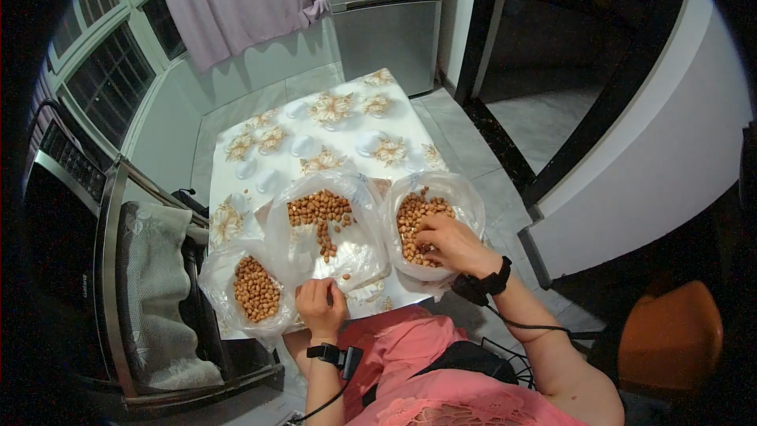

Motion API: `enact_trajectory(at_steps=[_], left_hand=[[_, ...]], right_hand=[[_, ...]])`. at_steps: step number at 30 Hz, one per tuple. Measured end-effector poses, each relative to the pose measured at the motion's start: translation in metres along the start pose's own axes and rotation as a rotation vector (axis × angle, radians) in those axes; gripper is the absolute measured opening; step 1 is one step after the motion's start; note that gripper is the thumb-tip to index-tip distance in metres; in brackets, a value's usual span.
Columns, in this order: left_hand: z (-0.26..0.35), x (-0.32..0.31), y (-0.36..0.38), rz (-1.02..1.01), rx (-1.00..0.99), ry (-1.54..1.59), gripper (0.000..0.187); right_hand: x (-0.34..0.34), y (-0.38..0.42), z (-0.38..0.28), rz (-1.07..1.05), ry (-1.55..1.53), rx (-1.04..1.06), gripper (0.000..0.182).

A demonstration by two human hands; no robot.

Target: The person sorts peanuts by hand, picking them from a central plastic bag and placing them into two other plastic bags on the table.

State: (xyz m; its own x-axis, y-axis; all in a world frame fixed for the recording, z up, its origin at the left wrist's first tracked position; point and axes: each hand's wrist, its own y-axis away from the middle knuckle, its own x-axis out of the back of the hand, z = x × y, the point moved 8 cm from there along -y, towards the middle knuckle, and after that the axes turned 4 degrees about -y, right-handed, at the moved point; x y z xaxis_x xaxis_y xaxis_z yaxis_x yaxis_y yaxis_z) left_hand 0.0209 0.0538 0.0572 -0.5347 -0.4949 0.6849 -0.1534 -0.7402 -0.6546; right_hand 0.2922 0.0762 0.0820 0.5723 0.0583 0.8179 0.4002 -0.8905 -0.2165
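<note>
Three clear plastic bags with brown shelled peanuts stand along the table's near side. My right hand (456,244) reaches into the right bag (467,193); its bent fingers are apart and their tips touch the peanuts (412,217). My left hand (321,306) rests at the near edge of the middle bag (364,209), fingers curled in; whatever they hold, if anything, is hidden. A single peanut (345,277) lies just beyond its fingertips. In the middle bag, peanuts (319,209) are spread toward the back. The left bag (217,272) has a heap of peanuts (257,290).
A flowered cloth covers the table (292,122). Behind it stand a grey fridge (386,39) and a lilac curtain (236,0). At left is a cabinet with a cloth (154,292); at right, an orange chair (670,339). Cables hang from both wrist straps.
</note>
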Motion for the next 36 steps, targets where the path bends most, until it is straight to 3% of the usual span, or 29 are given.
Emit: enact_trajectory(at_steps=[8, 17, 23, 28, 32, 36], left_hand=[[-0.001, -0.002, 0.001, -0.017, 0.010, 0.006, 0.008], [-0.002, 0.000, 0.001, -0.003, 0.019, 0.008, 0.008], [-0.006, -0.003, 0.005, 0.014, 0.006, 0.032, 0.009], [-0.002, 0.002, 0.001, 0.034, 0.020, 0.029, 0.009], [-0.003, 0.001, 0.002, 0.026, 0.028, 0.039, 0.010], [-0.003, 0.001, 0.002, 0.034, 0.025, 0.049, 0.011]], right_hand=[[0.025, 0.012, 0.017, 0.120, 0.124, -0.095, 0.019], [0.022, 0.021, 0.012, 0.015, 0.111, -0.157, 0.018], [0.044, 0.011, -0.030, 0.258, 0.063, 0.033, 0.020], [0.026, -0.010, -0.086, 0.264, -0.072, 0.223, 0.021], [-0.023, -0.024, -0.114, 0.196, -0.198, 0.281, 0.020], [-0.054, -0.030, -0.127, 0.170, -0.122, 0.238, 0.017]])
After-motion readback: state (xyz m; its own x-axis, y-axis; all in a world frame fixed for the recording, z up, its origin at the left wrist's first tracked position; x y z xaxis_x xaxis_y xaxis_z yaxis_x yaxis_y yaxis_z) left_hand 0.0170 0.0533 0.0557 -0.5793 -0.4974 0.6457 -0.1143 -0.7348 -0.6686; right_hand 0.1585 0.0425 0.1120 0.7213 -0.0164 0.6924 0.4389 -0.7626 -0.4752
